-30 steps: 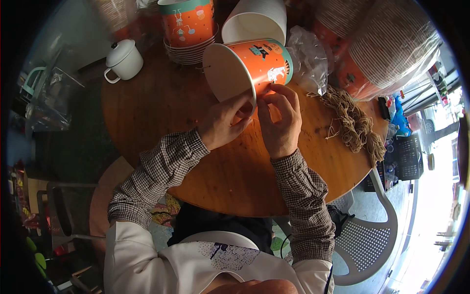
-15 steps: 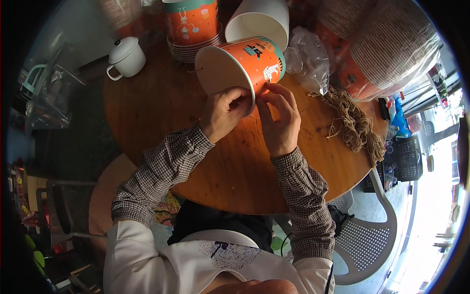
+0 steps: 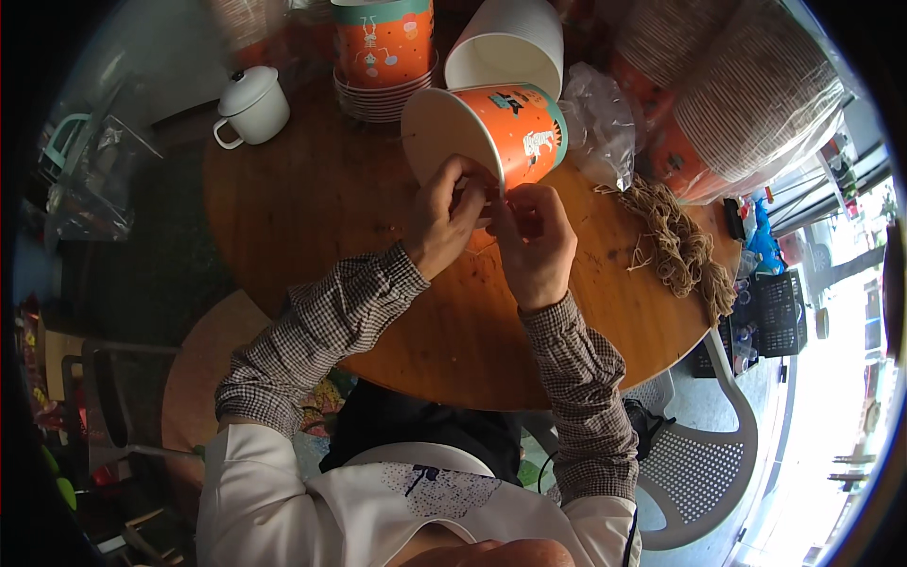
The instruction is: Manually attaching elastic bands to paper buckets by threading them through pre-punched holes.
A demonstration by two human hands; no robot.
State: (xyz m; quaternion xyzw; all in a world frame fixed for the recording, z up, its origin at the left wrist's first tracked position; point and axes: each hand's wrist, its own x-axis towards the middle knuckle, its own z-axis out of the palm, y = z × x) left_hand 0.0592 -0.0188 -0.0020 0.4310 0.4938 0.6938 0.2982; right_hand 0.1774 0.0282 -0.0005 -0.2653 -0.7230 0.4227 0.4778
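An orange paper bucket (image 3: 515,128) lies on its side on the round wooden table (image 3: 321,189), its white open mouth facing left. My left hand (image 3: 444,213) pinches at the bucket's lower rim. My right hand (image 3: 537,236) is closed beside it, fingertips touching the same spot. A thin brown string (image 3: 482,248) runs below the fingers. Whether the string passes through the rim is hidden by my fingers.
A pile of brown twine (image 3: 675,246) lies to the right. Behind the bucket are a stack of orange buckets (image 3: 383,52), a white bucket (image 3: 510,47) and a clear plastic bag (image 3: 600,128). A white lidded mug (image 3: 250,106) stands far left. A white plastic chair (image 3: 718,454) is lower right.
The bucket has shifted slightly up and left, and both hands have closed in tighter together at its lower rim.
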